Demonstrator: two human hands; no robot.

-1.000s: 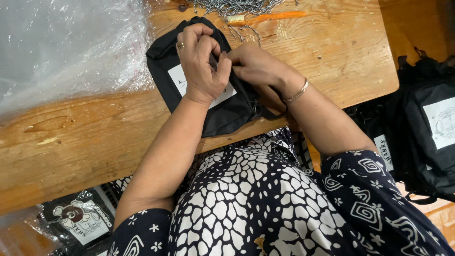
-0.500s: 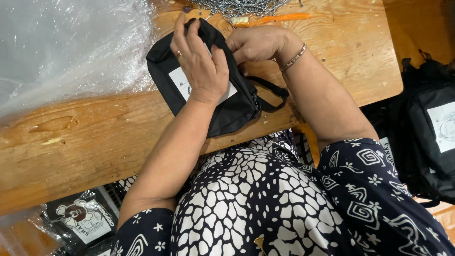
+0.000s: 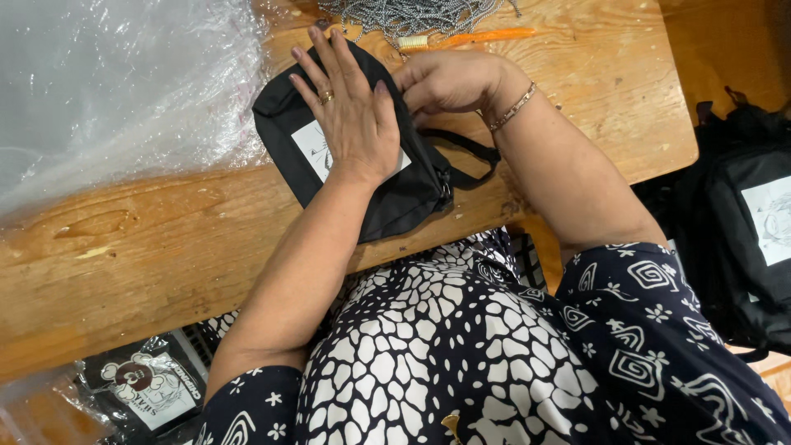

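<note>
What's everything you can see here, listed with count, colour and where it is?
small pouch bag: one, black with a white patch, on the table edge under both hands
wooden table: one, brown, across the view
clear plastic sheet: one, transparent, table's upper left
cords: a bundle, grey-white, top edge
orange tool: one, beside the cords
packed bag: one, black in plastic, lower left under the table
black bags: a pile, right of the table
left hand: flat on the pouch, ring
right hand: at the pouch's top edge, bracelet

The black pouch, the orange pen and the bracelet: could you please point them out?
black pouch (image 3: 404, 202): head view, bare black fabric near its lower corner.
orange pen (image 3: 486, 35): head view, mid-barrel.
bracelet (image 3: 512, 107): head view, on the band across the wrist.
</note>
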